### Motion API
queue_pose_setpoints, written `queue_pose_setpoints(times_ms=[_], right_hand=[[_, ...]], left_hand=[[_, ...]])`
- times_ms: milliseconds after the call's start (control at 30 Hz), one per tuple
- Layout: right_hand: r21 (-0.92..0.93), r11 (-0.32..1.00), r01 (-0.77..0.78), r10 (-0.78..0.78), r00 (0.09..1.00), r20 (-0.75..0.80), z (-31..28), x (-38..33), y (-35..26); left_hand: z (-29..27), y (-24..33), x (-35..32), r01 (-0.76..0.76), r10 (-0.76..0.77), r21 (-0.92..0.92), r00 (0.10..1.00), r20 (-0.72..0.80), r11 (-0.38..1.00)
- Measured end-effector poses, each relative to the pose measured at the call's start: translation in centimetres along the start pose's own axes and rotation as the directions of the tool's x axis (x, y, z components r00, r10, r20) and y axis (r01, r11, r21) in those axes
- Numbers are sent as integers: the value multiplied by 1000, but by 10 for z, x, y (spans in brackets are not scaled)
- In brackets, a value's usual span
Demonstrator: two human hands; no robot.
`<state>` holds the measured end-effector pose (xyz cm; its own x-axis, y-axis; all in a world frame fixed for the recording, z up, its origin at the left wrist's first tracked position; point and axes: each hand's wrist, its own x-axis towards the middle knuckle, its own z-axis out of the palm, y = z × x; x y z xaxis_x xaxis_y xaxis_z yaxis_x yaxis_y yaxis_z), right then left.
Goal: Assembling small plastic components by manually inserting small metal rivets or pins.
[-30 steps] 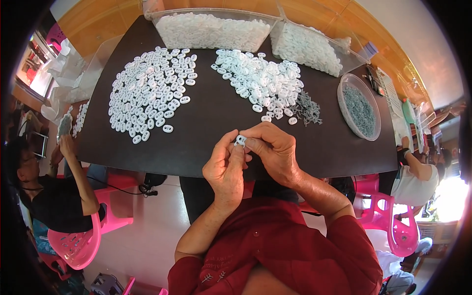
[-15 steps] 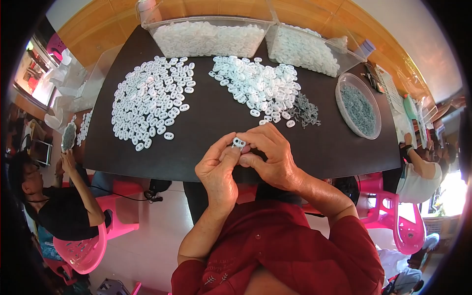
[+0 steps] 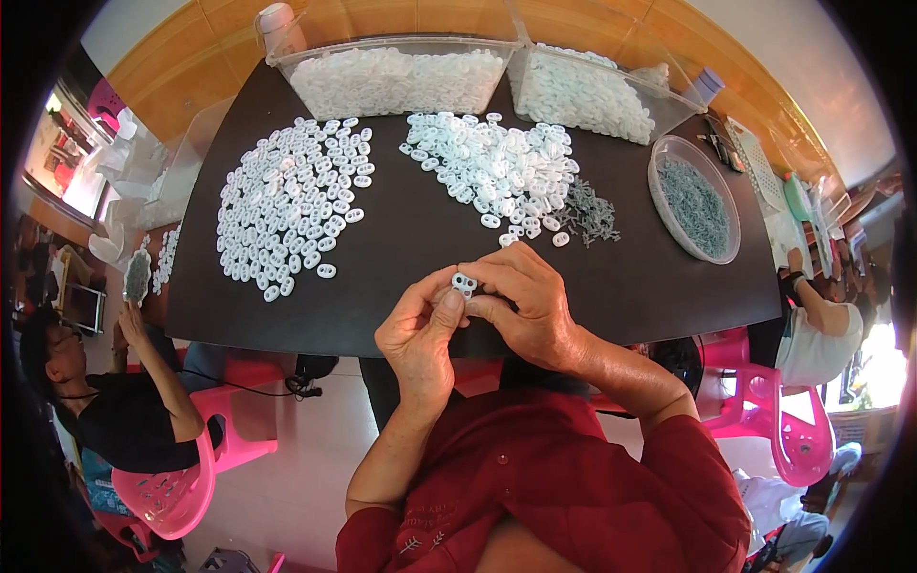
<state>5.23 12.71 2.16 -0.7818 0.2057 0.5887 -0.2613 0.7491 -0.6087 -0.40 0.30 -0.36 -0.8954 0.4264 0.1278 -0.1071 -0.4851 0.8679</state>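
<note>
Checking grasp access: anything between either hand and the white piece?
Nothing visible: the left hand and the right hand both touch the white piece directly. The nearest loose pieces lie on the table, beyond the right hand.

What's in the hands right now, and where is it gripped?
A white piece, held by its edges: left hand at the lower left, right hand at the right end. Exact contacts are partly hidden.
</note>
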Motion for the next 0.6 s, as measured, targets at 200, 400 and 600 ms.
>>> queue_pose_setpoints(times_ms=[200, 400, 600], right_hand=[[55, 998, -32, 32, 999, -4, 2, -1, -4], [-11, 999, 35, -36, 999, -28, 5, 0, -8], [-48, 995, 88, -90, 995, -39, 8, -3, -10]], left_hand=[[2, 8, 1, 14, -14, 1, 1000, -9, 1000], [2, 10, -3, -41, 43, 103, 999, -24, 994], [1, 9, -7, -90, 93, 110, 996, -18, 990]])
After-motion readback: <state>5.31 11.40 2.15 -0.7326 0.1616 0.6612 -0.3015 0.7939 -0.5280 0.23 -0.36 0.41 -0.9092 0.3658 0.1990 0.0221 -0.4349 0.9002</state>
